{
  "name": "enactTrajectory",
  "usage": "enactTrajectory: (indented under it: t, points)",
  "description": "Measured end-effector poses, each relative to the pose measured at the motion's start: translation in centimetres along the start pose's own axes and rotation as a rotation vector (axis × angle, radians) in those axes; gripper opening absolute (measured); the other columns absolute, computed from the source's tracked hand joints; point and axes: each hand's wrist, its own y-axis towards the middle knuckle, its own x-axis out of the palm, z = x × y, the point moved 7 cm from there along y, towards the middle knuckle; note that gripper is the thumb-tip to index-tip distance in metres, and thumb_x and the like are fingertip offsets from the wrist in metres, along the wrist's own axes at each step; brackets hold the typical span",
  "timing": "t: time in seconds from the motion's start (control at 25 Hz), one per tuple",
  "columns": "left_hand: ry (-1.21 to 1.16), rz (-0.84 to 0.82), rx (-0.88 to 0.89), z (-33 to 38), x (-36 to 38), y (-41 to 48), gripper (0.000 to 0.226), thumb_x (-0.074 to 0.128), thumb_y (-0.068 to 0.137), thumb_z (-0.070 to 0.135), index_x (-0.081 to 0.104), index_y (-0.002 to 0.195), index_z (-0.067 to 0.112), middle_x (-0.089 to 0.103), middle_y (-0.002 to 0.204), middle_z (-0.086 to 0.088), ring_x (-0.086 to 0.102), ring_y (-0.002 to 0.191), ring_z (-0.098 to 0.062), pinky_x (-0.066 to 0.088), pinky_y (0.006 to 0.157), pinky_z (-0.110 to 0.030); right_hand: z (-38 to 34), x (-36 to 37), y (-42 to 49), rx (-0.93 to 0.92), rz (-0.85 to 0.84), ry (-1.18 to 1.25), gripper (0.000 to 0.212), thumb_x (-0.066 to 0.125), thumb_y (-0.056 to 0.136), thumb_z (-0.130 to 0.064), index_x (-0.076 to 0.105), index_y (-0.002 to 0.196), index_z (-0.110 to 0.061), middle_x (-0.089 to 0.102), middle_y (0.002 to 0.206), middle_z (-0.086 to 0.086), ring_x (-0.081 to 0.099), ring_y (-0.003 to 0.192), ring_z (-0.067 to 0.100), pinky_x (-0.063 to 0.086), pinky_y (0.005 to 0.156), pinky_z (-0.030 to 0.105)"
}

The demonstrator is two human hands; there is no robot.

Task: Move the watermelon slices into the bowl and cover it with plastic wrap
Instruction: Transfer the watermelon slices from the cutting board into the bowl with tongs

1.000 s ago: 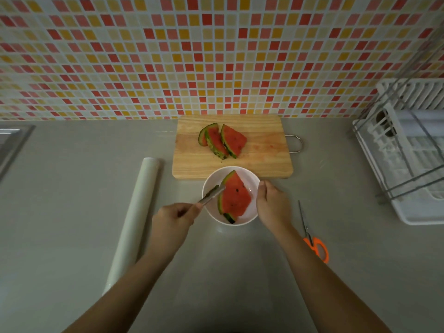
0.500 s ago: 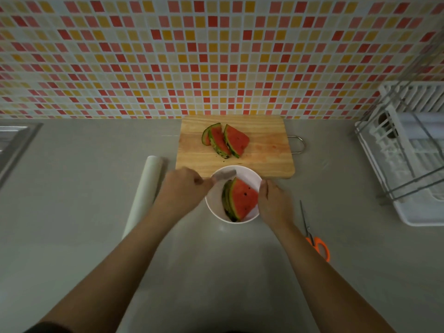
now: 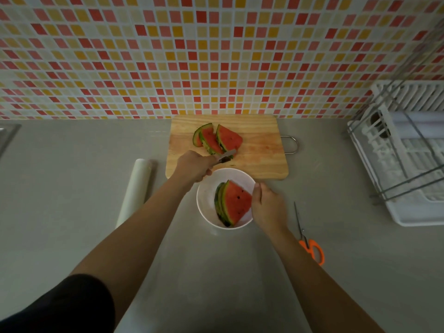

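Note:
A white bowl (image 3: 206, 191) stands on the grey counter just in front of a wooden cutting board (image 3: 259, 155). Watermelon slices (image 3: 234, 203) lean together inside the bowl. Three more slices (image 3: 217, 139) lie on the board's left half. My left hand (image 3: 192, 165) grips metal tongs (image 3: 225, 156), whose tips reach the near edge of the slices on the board. My right hand (image 3: 266, 207) holds the bowl's right rim. A roll of plastic wrap (image 3: 134, 191) lies on the counter to the left of the bowl.
Orange-handled scissors (image 3: 310, 243) lie to the right of my right arm. A white dish rack (image 3: 408, 152) with metal wires fills the right side. A tiled wall rises right behind the board. The edge of a sink (image 3: 7, 138) shows at far left.
My left hand has carried the tongs from the bowl up to the slices on the cutting board. The slice in the bowl now leans against the others. My right hand stays on the rim.

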Motion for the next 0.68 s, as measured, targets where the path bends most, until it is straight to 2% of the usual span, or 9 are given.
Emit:
enactTrajectory:
  t: [0.28, 0.4, 0.56, 0.68]
  points:
    - [-0.060, 0.025, -0.043, 0.2, 0.3, 1.4, 0.030, 0.066, 0.080, 0.035, 0.066, 0.069, 0.006, 0.063, 0.057, -0.003, 0.038, 0.032, -0.008, 0.030, 0.033, -0.015, 0.1, 0.1, -0.1, 0.005, -0.018, 0.039, 0.030, 0.035, 0.098, -0.025, 0.054, 0.079, -0.010, 0.065, 0.078, 0.015, 0.058, 0.072, 0.034, 0.032, 0.059, 0.031]
    - [-0.102, 0.049, -0.029, 0.1, 0.0, 1.8, 0.028, 0.067, 0.082, 0.031, 0.070, 0.074, 0.004, 0.061, 0.056, -0.002, 0.039, 0.036, -0.010, 0.032, 0.035, -0.017, 0.1, 0.2, 0.0, 0.006, -0.029, 0.033, 0.030, 0.035, 0.097, -0.026, 0.054, 0.081, -0.010, 0.065, 0.080, 0.015, 0.058, 0.074, 0.034, 0.033, 0.060, 0.031]
    - [-0.203, 0.100, 0.060, -0.8, -1.6, -0.3, 0.033, 0.072, 0.079, 0.033, 0.070, 0.070, 0.002, 0.058, 0.053, -0.002, 0.041, 0.044, -0.014, 0.034, 0.044, -0.022, 0.3, 0.3, 0.1, 0.023, -0.028, 0.000, 0.030, 0.034, 0.097, -0.027, 0.054, 0.082, -0.011, 0.066, 0.082, 0.016, 0.059, 0.077, 0.036, 0.033, 0.060, 0.033]
    - [-0.279, 0.002, 0.178, -2.6, -3.1, -4.3, 0.043, 0.072, 0.074, 0.039, 0.068, 0.068, -0.003, 0.053, 0.050, 0.000, 0.036, 0.040, -0.010, 0.029, 0.039, -0.019, 0.5, 0.3, 0.1, 0.049, -0.023, 0.015, 0.030, 0.033, 0.097, -0.029, 0.050, 0.076, -0.016, 0.066, 0.081, 0.014, 0.058, 0.076, 0.035, 0.029, 0.059, 0.032]
